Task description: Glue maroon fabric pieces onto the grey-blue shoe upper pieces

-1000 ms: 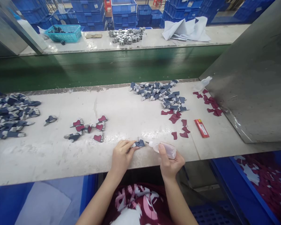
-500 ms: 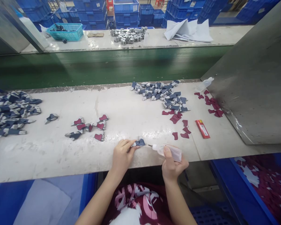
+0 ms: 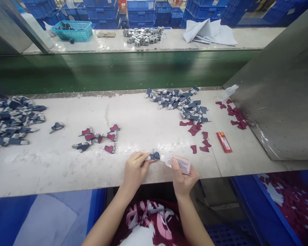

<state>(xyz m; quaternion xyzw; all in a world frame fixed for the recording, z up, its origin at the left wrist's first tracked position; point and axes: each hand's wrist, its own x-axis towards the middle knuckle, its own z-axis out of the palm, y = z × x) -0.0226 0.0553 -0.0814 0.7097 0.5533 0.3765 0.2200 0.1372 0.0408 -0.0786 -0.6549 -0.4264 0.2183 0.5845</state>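
Between the thumb and fingers of my left hand (image 3: 135, 171) is a small navy-and-grey part (image 3: 154, 156), held just above the worktop. My right hand (image 3: 184, 179) grips a clear squeeze bottle (image 3: 179, 164) lying nearly level, its tip pointing left at the navy part. The nozzle's end is over or against the part; which one, I cannot tell. Left of my hands lie several similar parts with maroon faces (image 3: 109, 149). To the right are loose maroon pieces (image 3: 194, 130), below a heap of navy-and-grey parts (image 3: 174, 99).
A larger heap of navy parts (image 3: 12, 119) covers the worktop's left end. A red packet (image 3: 224, 142) and a second clear bottle (image 3: 231, 91) lie at right, near a slanted metal panel (image 3: 279, 102). Beyond the green belt (image 3: 113, 71) stands a turquoise basket (image 3: 86, 33).
My right hand has brought the bottle left, so its nozzle now meets or overlaps the navy part. The part has turned slightly in my left hand.
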